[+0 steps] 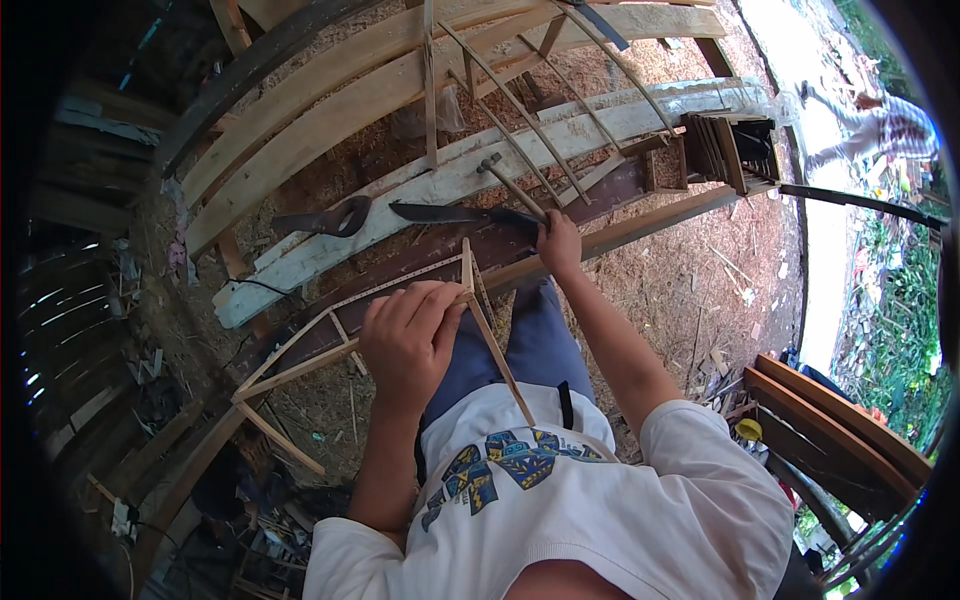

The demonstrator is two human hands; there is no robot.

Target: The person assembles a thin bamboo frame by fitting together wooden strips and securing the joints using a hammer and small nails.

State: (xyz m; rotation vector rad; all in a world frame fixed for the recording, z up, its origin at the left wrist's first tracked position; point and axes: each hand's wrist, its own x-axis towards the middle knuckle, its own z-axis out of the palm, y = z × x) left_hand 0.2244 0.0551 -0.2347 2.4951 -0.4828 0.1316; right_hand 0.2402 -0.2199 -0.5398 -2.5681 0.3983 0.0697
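My left hand (408, 335) is closed round the corner of a light frame of thin wooden strips (300, 376), which reaches across my lap to the left. One strip slants down from that corner toward my shirt. My right hand (559, 243) grips a hammer (515, 187) near the end of its wooden handle, the head pointing away and to the left. Just left of this hand, a machete (440, 212) with a dark handle lies on the bench. Farther left is a handsaw (327, 217) with a dark handle. My left palm hides part of the frame's corner.
A long whitish plank (370, 215) runs behind the tools, beside a dark red board (615, 192). Thin slats (520, 140) lean across curved planks (330, 125) at the back. Slatted wooden pieces (722, 150) stand at the right. Brown boards (840, 420) lie lower right. A person (880, 130) is outside.
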